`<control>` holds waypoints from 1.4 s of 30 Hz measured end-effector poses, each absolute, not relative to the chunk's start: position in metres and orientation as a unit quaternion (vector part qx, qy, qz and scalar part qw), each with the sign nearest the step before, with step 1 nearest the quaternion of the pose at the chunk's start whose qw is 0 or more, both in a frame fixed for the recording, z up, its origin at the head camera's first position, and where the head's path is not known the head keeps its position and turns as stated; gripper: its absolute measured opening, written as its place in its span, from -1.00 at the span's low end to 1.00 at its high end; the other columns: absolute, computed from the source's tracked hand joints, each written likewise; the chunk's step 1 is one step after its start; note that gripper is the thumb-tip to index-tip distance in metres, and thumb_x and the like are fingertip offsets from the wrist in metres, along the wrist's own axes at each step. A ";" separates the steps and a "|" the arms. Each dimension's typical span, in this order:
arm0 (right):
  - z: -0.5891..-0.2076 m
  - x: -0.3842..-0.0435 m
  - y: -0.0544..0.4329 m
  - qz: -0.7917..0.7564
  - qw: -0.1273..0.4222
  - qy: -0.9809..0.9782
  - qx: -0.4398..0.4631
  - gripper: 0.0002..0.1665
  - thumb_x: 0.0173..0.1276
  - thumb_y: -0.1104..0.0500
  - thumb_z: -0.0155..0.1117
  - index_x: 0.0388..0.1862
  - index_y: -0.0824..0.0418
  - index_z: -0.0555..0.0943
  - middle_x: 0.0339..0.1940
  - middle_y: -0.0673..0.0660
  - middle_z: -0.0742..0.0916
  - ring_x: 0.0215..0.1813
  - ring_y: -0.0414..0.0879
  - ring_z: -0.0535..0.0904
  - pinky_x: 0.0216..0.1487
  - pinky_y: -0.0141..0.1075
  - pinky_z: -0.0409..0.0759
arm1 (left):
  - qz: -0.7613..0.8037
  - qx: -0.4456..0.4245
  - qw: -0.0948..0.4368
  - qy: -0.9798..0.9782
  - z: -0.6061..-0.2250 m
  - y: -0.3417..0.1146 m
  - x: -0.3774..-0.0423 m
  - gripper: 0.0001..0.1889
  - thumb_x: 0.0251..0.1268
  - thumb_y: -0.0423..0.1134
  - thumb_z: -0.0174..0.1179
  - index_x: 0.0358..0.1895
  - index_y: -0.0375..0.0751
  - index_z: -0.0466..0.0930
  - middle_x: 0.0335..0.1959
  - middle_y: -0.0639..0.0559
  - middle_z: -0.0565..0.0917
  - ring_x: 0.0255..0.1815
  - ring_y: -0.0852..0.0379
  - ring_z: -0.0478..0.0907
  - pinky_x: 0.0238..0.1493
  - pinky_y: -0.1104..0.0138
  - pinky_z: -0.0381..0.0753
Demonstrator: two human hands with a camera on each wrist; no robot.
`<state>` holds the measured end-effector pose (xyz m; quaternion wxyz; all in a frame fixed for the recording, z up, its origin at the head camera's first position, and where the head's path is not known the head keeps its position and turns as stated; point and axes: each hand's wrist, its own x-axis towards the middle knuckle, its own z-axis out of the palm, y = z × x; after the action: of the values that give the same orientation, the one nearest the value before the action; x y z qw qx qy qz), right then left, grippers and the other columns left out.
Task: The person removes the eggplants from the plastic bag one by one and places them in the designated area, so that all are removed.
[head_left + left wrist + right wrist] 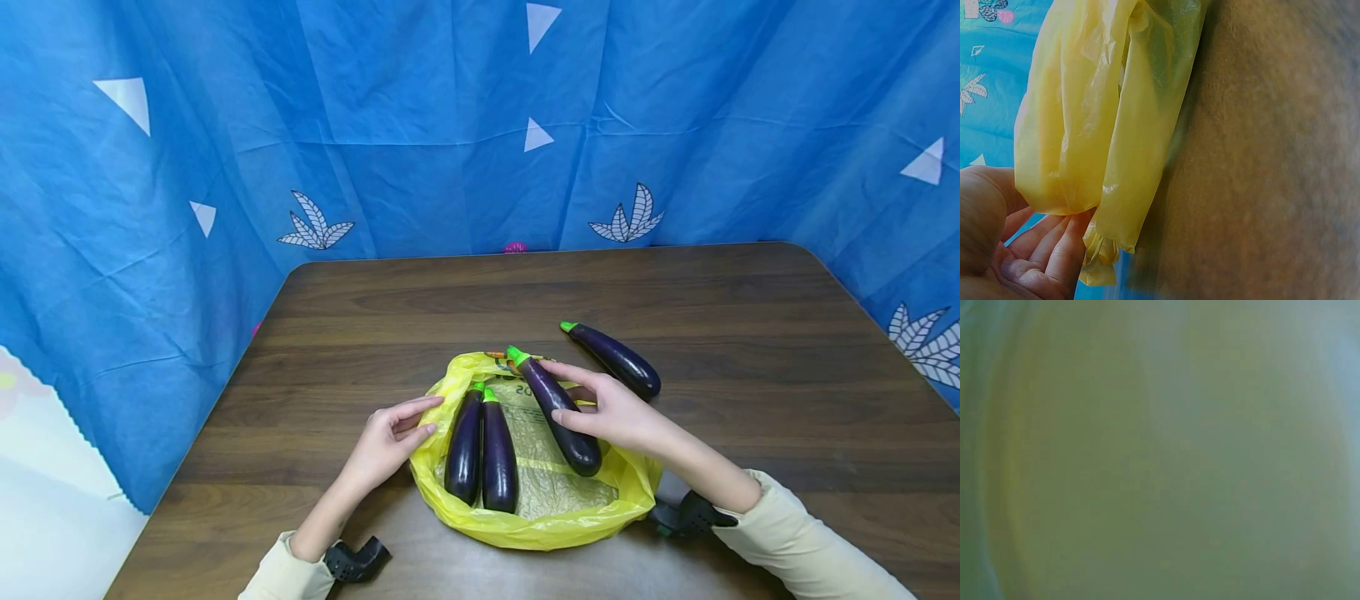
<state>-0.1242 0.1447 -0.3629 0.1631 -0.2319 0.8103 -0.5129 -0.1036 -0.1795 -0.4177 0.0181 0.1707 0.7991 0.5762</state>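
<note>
A yellow plastic bag (pixel 540 537) lies open on the table, its rim rolled into a ring. Two dark purple eggplants with green stems, the left one (pixel 463 450) and its neighbour (pixel 498 462), lie side by side in its left half. My right hand (pixel 618 412) grips a third eggplant (pixel 566 421) between thumb and fingers, tilted over the bag's right part. At the left rim, my left hand (pixel 393 442) holds the plastic with thumb and fingers. In the left wrist view, its fingers (pixel 1054 250) are partly hidden behind the bag (pixel 1085 125).
A fourth eggplant (pixel 615 360) lies on the wooden table (pixel 360 333) behind my right hand. Blue patterned cloth (pixel 420 125) hangs beyond the table's far edge. The right wrist view is filled by a blurred yellow-green surface.
</note>
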 end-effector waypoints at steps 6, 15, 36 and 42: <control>-0.364 -0.125 0.149 -0.516 0.163 0.811 -0.221 -0.26 0.30 0.18 0.27 0.42 0.22 0.23 0.25 0.34 0.42 0.11 0.18 0.47 -0.09 -0.20 0.62 | 0.575 0.173 0.019 0.800 -0.418 -0.180 -0.104 -0.64 0.18 -0.51 0.22 0.08 -0.42 0.54 0.12 -0.30 0.50 0.13 -0.12 0.45 0.00 0.30 0.52; -0.362 -0.130 0.157 -0.528 0.155 0.808 -0.211 -0.26 0.30 0.20 0.26 0.41 0.23 0.23 0.23 0.34 0.41 0.09 0.16 0.47 -0.07 -0.19 0.61 | 0.576 0.175 0.019 0.798 -0.419 -0.180 -0.105 -0.64 0.19 -0.50 0.22 0.08 -0.43 0.54 0.12 -0.30 0.50 0.12 -0.12 0.46 0.00 0.31 0.52; -0.359 -0.137 0.179 -0.571 0.161 0.787 -0.170 -0.25 0.33 0.22 0.22 0.44 0.24 0.17 0.25 0.45 0.30 0.12 0.26 0.42 -0.11 -0.12 0.62 | 0.577 0.176 0.020 0.797 -0.420 -0.181 -0.105 -0.64 0.20 -0.49 0.22 0.09 -0.40 0.54 0.12 -0.28 0.50 0.11 -0.09 0.47 -0.01 0.31 0.52; -0.358 -0.142 0.186 -0.563 0.152 0.797 -0.157 -0.24 0.33 0.19 0.22 0.45 0.23 0.16 0.24 0.43 0.33 0.13 0.27 0.40 -0.10 -0.10 0.61 | 0.578 0.174 0.022 0.797 -0.420 -0.181 -0.105 -0.64 0.20 -0.49 0.22 0.09 -0.41 0.54 0.12 -0.27 0.51 0.11 -0.09 0.47 -0.01 0.31 0.53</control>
<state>-0.1416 0.1861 -0.3583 0.1519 -0.1567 0.7973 -0.5628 -0.1052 -0.1810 -0.4197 0.0222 0.1742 0.7971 0.5778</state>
